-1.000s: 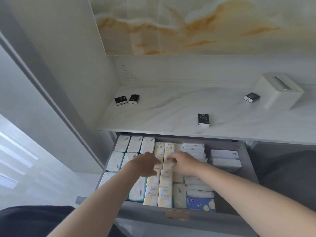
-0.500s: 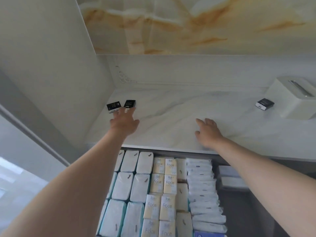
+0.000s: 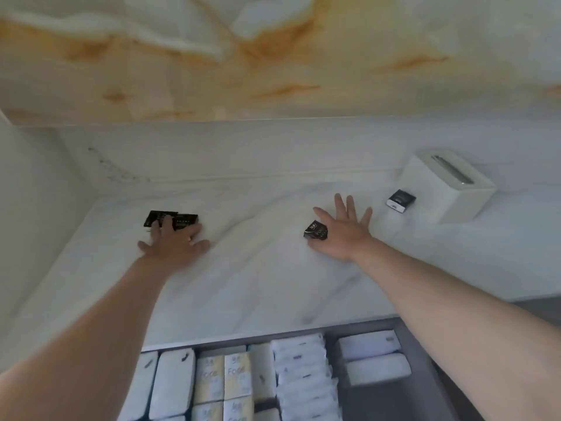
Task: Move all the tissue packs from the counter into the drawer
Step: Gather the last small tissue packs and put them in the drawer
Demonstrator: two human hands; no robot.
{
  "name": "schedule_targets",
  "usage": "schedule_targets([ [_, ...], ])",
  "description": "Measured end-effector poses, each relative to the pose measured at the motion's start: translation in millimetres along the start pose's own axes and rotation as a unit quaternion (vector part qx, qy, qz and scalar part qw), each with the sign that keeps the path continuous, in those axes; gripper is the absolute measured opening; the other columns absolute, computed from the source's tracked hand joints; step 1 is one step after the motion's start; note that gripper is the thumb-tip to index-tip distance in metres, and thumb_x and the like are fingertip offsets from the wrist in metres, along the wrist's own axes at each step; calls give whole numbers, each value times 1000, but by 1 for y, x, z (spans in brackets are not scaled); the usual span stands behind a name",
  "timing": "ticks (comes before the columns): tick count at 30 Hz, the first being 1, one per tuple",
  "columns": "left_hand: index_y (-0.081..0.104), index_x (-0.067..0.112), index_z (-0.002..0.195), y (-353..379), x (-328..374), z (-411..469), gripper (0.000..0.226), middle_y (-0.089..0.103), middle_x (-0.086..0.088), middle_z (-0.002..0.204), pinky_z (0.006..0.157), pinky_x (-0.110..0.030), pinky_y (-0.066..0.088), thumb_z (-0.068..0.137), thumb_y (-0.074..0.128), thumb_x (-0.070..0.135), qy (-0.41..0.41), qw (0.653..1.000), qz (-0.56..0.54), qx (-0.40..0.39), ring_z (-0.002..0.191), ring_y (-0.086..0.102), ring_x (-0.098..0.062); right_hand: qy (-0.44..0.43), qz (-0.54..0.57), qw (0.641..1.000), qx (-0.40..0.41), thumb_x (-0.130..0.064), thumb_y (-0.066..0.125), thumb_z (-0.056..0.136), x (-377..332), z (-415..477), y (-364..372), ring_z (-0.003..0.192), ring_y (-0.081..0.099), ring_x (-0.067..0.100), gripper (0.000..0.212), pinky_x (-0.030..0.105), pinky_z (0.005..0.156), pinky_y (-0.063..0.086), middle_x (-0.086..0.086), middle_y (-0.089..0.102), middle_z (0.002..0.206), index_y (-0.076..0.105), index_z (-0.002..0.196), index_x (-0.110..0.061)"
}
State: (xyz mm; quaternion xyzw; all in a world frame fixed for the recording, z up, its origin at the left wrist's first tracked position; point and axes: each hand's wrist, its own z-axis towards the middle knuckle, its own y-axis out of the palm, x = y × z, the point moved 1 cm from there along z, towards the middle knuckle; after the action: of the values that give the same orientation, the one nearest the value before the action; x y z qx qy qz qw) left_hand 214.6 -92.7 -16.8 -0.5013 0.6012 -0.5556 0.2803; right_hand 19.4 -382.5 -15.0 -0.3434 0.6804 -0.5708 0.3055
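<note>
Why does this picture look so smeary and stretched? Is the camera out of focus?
Head view: it looks like motion blur, the two black packs under the left hand smear and the print on the drawer packs barely reads. Head view: the wide lens swells the forearms toward the corners. Head view: soft, even light, only faint shadows.

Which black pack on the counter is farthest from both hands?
The black pack beside the white tissue box; left hand and right hand are at the others.
</note>
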Motion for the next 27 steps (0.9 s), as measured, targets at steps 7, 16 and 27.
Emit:
schedule_targets([
  [7,29,52,146,36,109,-22,62,-12,-1,164,122,-48,4,90,52,63,167,985,12,-29,150,-17,-26,117,51,990,-60,-81,54,71,79,13,-14,146,-30,40,81,73,108,-15,4,-30,162,24,145,-63],
  [16,-4,46,153,40,136,-29,79,28,-3,147,114,-47,17,91,43,64,232,957,154,84,135,26,-27,107,168,980,-14,-69,68,71,92,25,-11,151,-6,29,71,56,115,16,1,20,161,45,137,-56],
  [27,36,45,146,18,99,-31,57,41,-3,131,115,-43,22,91,44,56,178,962,181,100,126,38,-25,-134,125,983,15,-65,67,78,-18,-8,13,150,5,27,64,49,115,21,-1,27,157,51,137,-47],
])
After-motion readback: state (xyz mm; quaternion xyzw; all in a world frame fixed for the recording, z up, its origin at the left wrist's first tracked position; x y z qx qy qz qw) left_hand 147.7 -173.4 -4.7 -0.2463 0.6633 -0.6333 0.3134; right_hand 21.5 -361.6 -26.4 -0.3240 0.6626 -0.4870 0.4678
